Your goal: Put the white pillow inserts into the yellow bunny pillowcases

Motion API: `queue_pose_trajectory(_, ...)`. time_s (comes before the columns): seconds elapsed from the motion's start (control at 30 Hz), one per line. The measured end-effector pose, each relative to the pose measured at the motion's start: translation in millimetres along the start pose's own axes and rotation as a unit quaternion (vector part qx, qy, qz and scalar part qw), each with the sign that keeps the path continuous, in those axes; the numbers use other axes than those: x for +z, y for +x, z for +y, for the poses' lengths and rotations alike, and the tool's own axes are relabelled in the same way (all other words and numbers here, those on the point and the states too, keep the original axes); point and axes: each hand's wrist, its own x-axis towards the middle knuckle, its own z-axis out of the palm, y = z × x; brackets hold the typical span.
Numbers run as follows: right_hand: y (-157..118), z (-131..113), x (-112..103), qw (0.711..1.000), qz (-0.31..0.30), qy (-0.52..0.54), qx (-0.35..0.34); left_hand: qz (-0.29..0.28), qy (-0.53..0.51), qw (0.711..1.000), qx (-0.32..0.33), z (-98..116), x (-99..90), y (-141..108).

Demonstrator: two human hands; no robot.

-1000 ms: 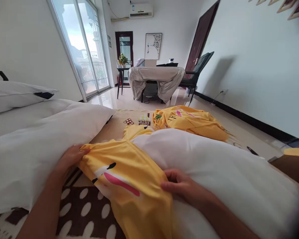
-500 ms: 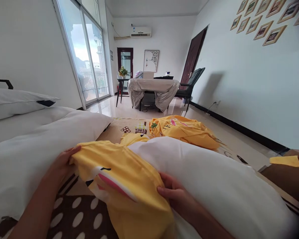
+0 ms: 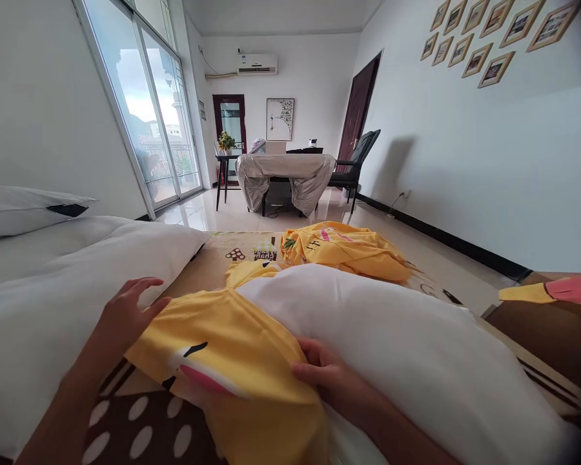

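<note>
A yellow pillowcase (image 3: 232,361) with a printed closed eye and pink patch is drawn over the near end of a long white pillow (image 3: 397,336). Beside its far left corner is my left hand (image 3: 128,316), fingers apart, with the thumb at the cloth's edge. My right hand (image 3: 326,374) pinches the right edge of the pillowcase, against the pillow's side. The part of the pillow inside the cloth is hidden.
More white pillows (image 3: 77,278) lie on the left. Crumpled yellow fabric (image 3: 348,252) rests beyond the pillow on a patterned brown blanket (image 3: 213,248). At the right is a brown box (image 3: 542,323) with yellow and pink cloth over its edge. A covered table (image 3: 285,165) stands farther off.
My left hand has let go of the pillowcase corner and its fingers have opened. My right hand keeps its hold. The view has shifted slightly to the right.
</note>
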Motion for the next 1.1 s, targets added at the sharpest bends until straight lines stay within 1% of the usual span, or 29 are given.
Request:
queue_pose_trajectory(0.03,0.0,0.1,-0.3,1.0,0.001,0.0,0.002,0.02,-0.035,0.998,0.046,22.7,-1.3,-9.1)
queue_pose_trajectory(0.07,0.0,0.2,-0.7,1.0,0.003,0.0,0.004,0.006,-0.066,0.991,0.117,45.7,-1.0,-19.7)
queue_pose_trajectory(0.1,-0.2,0.6,-1.2,1.0,0.005,-0.001,0.007,-0.037,-0.083,0.978,0.189,67.5,1.6,-30.9)
queue_pose_trajectory(0.13,-0.3,1.0,-1.6,1.0,0.007,-0.002,0.009,-0.093,-0.086,0.959,0.252,86.7,6.6,-42.0)
queue_pose_trajectory(0.17,-0.3,1.5,-1.9,1.0,0.012,-0.002,0.009,-0.154,-0.084,0.937,0.301,102.4,14.1,-51.9)
queue_pose_trajectory(0.2,-0.2,2.2,-2.2,1.0,0.016,-0.003,0.011,-0.206,-0.081,0.916,0.334,114.2,23.8,-60.2)
queue_pose_trajectory(0.23,0.3,2.9,-2.3,1.0,0.023,-0.005,0.013,-0.247,-0.08,0.9,0.35,122.0,34.8,-66.6)
queue_pose_trajectory(0.27,1.0,3.8,-2.4,0.999,0.032,-0.009,0.016,-0.271,-0.081,0.891,0.355,126.2,46.5,-70.9)
queue_pose_trajectory(0.3,2.0,4.6,-2.4,0.999,0.04,-0.015,0.018,-0.282,-0.083,0.889,0.352,127.4,57.7,-73.3)
queue_pose_trajectory(0.37,4.6,6.0,-2.2,0.998,0.052,-0.029,0.022,-0.282,-0.087,0.893,0.341,124.7,75.5,-73.8)
queue_pose_trajectory(0.4,5.9,6.5,-1.9,0.998,0.055,-0.034,0.024,-0.28,-0.088,0.894,0.338,122.5,80.7,-72.9)
queue_pose_trajectory(0.47,7.9,6.6,-1.0,0.997,0.055,-0.038,0.028,-0.277,-0.083,0.893,0.344,119.9,82.7,-71.2)
queue_pose_trajectory(0.53,8.8,6.1,0.4,0.997,0.052,-0.039,0.032,-0.259,-0.059,0.896,0.355,121.6,74.6,-72.7)
queue_pose_trajectory(0.67,7.6,5.6,3.0,0.997,0.056,-0.043,0.031,-0.191,0.045,0.918,0.345,133.6,44.1,-88.4)
queue_pose_trajectory(0.7,7.0,5.8,3.3,0.997,0.061,-0.045,0.032,-0.193,0.056,0.918,0.342,136.1,37.4,-93.4)
queue_pose_trajectory(0.73,6.4,6.2,3.5,0.996,0.067,-0.048,0.032,-0.212,0.06,0.913,0.344,137.7,32.3,-97.8)
queue_pose_trajectory(0.8,5.6,6.9,3.3,0.994,0.083,-0.059,0.035,-0.275,0.068,0.892,0.353,137.3,29.0,-103.1)
queue_pose_trajectory(0.83,5.4,7.3,3.1,0.993,0.091,-0.064,0.037,-0.302,0.078,0.883,0.349,135.6,31.0,-103.8)
queue_pose_trajectory(0.9,5.6,8.1,2.5,0.991,0.102,-0.074,0.042,-0.323,0.107,0.882,0.325,130.3,41.2,-101.6)
queue_pose_trajectory(1.0,6.9,8.8,2.5,0.99,0.101,-0.087,0.048,-0.295,0.131,0.901,0.29,123.8,64.4,-96.0)
queue_pose_trajectory(1.1,8.8,8.5,4.5,0.988,0.109,-0.098,0.049,-0.289,0.143,0.897,0.304,124.0,84.2,-94.4)
